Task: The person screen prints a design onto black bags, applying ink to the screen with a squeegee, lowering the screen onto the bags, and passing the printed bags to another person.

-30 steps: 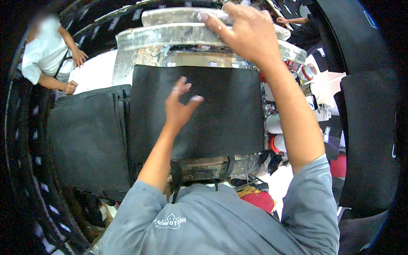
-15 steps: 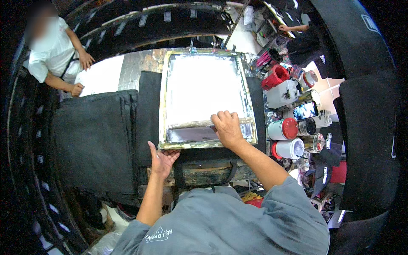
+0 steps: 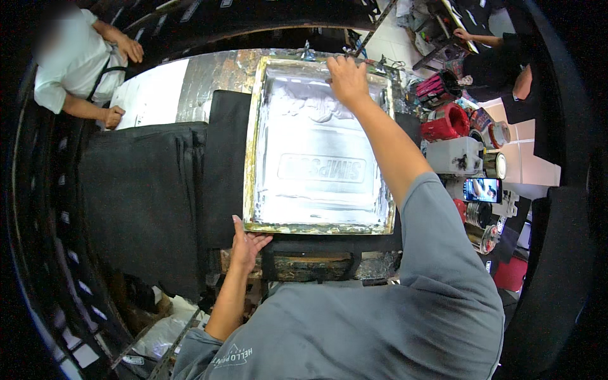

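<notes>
A screen printing frame point(image 3: 250, 158) with paint-stained edges lies on black fabric point(image 3: 225, 164) on the worktable. White ink point(image 3: 310, 107) is heaped in ridges near its far end, and a boxed design shows through the mesh below. At that far end my right hand point(image 3: 349, 81) is closed on a squeegee, whose bar is mostly hidden by the hand and ink. My left hand point(image 3: 246, 248) is at the frame's near left corner, palm turned up, thumb and fingers stretched apart, the fingertips at the frame's lower edge.
A stack of black fabric pieces point(image 3: 142, 196) lies to the left. On the right stand a red tub point(image 3: 446, 121), a white container point(image 3: 453, 156), several cans and a lit phone point(image 3: 482, 190). One person in white point(image 3: 82, 76) stands far left; another person's arm point(image 3: 481, 39) shows far right.
My right hand has moved the squeegee from the near end of the frame to the far end. Ink is now heaped there and the design shows. My left hand stays by the corner.
</notes>
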### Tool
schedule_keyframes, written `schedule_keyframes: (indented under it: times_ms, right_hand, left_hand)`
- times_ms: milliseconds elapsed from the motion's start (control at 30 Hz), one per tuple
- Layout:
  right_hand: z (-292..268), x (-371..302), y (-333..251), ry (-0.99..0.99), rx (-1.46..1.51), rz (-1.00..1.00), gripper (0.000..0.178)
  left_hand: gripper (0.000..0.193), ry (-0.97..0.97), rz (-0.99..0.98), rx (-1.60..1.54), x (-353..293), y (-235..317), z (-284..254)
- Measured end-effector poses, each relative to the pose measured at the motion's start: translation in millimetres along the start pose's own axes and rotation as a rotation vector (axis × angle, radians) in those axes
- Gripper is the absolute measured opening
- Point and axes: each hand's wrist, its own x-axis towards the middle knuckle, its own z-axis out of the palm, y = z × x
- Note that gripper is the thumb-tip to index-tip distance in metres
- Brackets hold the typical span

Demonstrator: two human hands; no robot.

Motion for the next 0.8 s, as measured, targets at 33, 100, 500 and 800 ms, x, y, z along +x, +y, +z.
schedule_keyframes:
  times_ms: [33, 100, 500, 800]
  right_hand:
    - [5, -1, -3, -0.024, -0.011, 0.005, 0.031]
    - [13, -8, -8, -0.073, -0.040, 0.026, 0.044]
    - [-100, -227, -84, -0.106, 0.025, -0.075, 0.020]
    - [-114, -243, -84, -0.214, 0.079, -0.027, 0.039]
  left_hand:
    - [0.121, -0.035, -0.009, 0.012, -2, -1, -1]
    - [0.112, 0.018, -0.005, -0.010, -1, -2, -2]
    - [0.109, -0.036, 0.079, -0.018, -7, 1, -2]
    - [0.138, -0.103, -0.038, -0.212, -5, 17, 9]
